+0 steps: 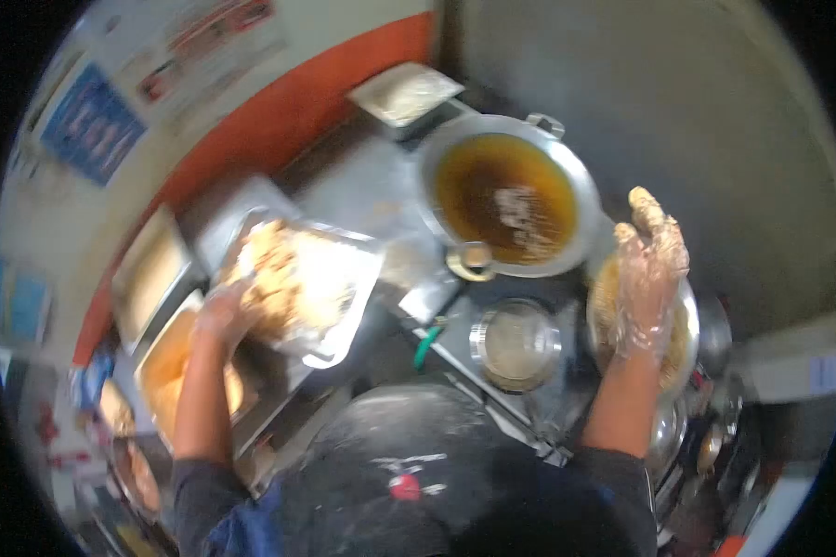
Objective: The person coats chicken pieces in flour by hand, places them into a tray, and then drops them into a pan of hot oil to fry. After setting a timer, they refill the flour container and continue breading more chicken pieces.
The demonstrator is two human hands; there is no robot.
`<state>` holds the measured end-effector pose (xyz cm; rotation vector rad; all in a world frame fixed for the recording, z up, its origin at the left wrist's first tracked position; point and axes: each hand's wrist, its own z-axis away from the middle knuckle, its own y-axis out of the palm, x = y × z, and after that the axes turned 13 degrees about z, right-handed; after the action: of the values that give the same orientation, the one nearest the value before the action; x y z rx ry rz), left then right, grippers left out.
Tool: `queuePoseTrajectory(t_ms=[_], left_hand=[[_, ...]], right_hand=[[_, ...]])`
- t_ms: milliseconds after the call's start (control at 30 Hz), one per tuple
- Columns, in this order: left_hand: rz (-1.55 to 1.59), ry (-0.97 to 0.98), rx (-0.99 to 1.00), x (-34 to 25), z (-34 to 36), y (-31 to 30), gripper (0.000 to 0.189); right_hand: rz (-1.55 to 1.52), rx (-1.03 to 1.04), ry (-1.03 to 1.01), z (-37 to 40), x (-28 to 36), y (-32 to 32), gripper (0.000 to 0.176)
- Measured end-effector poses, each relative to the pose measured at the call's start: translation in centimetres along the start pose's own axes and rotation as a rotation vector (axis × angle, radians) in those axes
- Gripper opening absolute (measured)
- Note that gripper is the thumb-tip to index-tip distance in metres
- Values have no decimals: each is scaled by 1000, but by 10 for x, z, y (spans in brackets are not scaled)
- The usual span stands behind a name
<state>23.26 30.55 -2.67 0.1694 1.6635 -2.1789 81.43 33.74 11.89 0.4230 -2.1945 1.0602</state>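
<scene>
Our left hand (228,311) sits on breaded pieces (274,269) in the tray (346,325), its grip too blurred to tell; right hand (650,265) raised over the bowl (693,320), grip spread, crumb-caked; oil pot (506,195) at 10 o'clock from it, nearer the right.

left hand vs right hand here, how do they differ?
Pose: the left hand is low, reaching into the metal tray of breaded pieces; the right hand is raised, fingers extended upward, over the bowl beside the oil pan.
Coating: the right hand's fingertips are caked in pale batter; the left hand is too blurred to tell.
Shared: both seem to wear clear gloves.
</scene>
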Motion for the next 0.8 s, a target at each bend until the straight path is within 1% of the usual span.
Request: queuePoseTrajectory(t_ms=[33,67,100,133,167,200,233,300,333,367,400,433,467,500,533,567,600,667,700,767,800], left_hand=[[-114,-30,84,14,-22,6,63],[-227,-50,172,28,-44,13,64],[-200,93,136,46,-55,19,71],[-137,37,254,39,-64,8,76],[-110,-12,307,38,-68,2,76],[-64,0,361,43,-70,-4,65],[-82,27,395,52,-79,1,55],[-86,27,476,49,-79,-7,50],[-88,25,476,56,-85,-4,50],[-51,-15,519,65,-95,3,59],[-14,-55,565,71,-100,7,68],[-20,-54,568,76,-104,12,68],[50,-26,480,77,-106,16,72],[119,3,394,75,-107,17,76],[182,-71,433,70,-112,18,82],[182,-66,436,62,-108,15,82],[143,-69,451,52,-102,8,82],[105,-69,447,46,-97,6,79],[107,-62,449,47,-99,6,79],[77,27,519,48,-100,7,80],[75,34,524,59,-111,24,80]], right_hand=[[110,31,-342,15,2,33,43],[127,157,-420,37,25,69,42],[152,270,-500,62,54,104,41],[184,437,-578,85,79,137,40],[224,598,-651,109,99,170,40],[301,761,-639,135,107,213,43],[382,920,-620,161,104,260,47],[313,1187,-549,208,96,349,53],[378,1205,-505,224,117,367,53],[442,1221,-460,238,137,382,53],[440,1221,-457,251,146,399,53],[508,1218,-561,263,153,413,50],[579,1210,-666,271,158,424,47],[578,1209,-657,274,167,426,47],[606,1209,-592,277,174,427,44],[636,1208,-530,278,179,428,41],[641,1208,-527,277,180,433,41],[525,1265,-249,271,177,442,43],[531,1261,-245,269,171,442,43],[211,1119,-305,269,157,439,51],[215,1117,-297,269,149,446,51]])
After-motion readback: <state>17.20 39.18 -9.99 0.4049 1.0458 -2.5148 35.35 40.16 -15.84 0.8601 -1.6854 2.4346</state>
